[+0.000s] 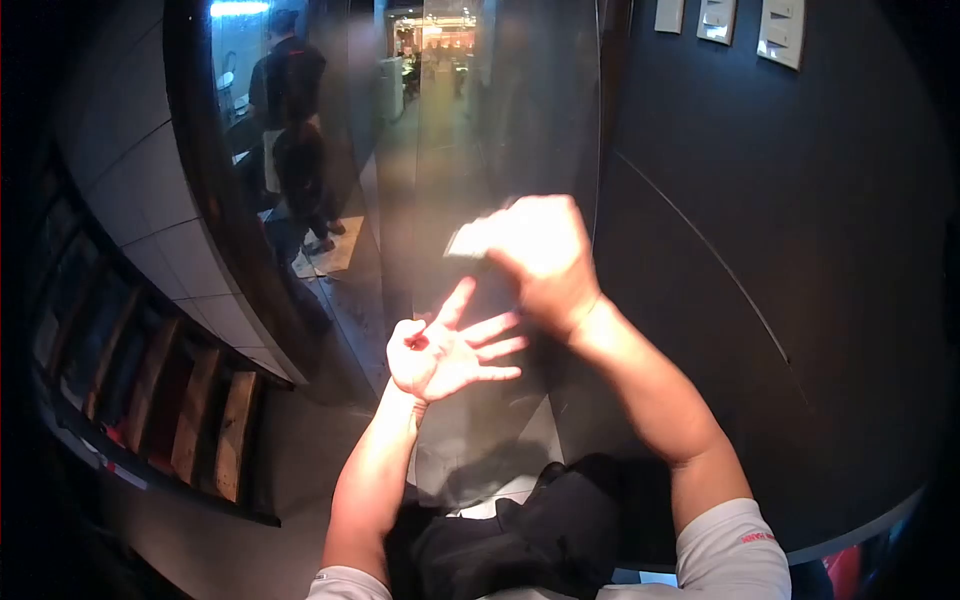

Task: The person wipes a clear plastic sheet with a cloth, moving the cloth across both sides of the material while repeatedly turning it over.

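My left hand (440, 358) is held out in front of me with its palm showing and the fingers spread. A small dark reddish patch shows near the base of its thumb. Above it and to the right, my right hand (540, 250) is bent at the wrist, its fingers curled together. At the fingertips is a pale edge, washed out by bright light, so what is in the grip, if anything, cannot be made out. The two hands are apart. Behind them stands a tall, shiny see-through panel (490, 110) with smears and reflections.
On the dark wall (760, 230) at right are several white switch plates (780, 32). Wooden slats (236, 435) in a dark frame stand at lower left, beside a white tiled wall (150, 190). A person in dark clothes (295, 110) shows through glass at upper left.
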`<action>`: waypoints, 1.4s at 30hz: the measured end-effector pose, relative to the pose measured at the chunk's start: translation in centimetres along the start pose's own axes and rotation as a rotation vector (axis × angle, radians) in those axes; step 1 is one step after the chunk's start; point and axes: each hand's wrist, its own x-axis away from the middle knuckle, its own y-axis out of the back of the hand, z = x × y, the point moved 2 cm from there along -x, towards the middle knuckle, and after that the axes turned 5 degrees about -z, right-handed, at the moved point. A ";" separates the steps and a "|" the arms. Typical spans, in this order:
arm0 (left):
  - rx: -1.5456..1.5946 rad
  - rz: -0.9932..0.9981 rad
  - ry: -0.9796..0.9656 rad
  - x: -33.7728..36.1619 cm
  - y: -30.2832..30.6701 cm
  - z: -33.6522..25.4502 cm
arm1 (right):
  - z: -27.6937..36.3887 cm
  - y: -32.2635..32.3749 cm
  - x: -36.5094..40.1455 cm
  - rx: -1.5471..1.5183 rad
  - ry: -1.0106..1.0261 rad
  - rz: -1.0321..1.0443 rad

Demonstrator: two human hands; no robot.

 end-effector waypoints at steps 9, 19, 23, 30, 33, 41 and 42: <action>-0.252 -0.103 -0.042 0.5 7.0 -1.5 | -6.3 1.4 12.9 -1.255 -1.540 -0.099; -0.858 -1.712 -0.223 27.9 13.6 -2.6 | -12.1 -1.7 20.4 -0.978 -1.569 -0.140; -1.049 -2.219 0.606 47.0 -1.9 17.1 | -12.1 -1.5 21.9 -1.006 -1.697 -0.133; -0.574 -2.169 0.877 38.6 -19.6 33.8 | -12.9 -0.8 23.0 -0.962 -1.969 -0.103; -0.497 -2.352 0.584 36.0 -21.0 35.7 | -12.7 -0.6 21.0 -0.918 -1.970 -0.004; -0.112 -2.819 0.069 35.9 -32.8 41.3 | -5.4 0.4 8.7 -0.899 -1.901 0.289; -0.035 -2.869 0.040 35.5 -34.3 43.2 | -3.7 0.2 8.8 -0.893 -1.896 0.324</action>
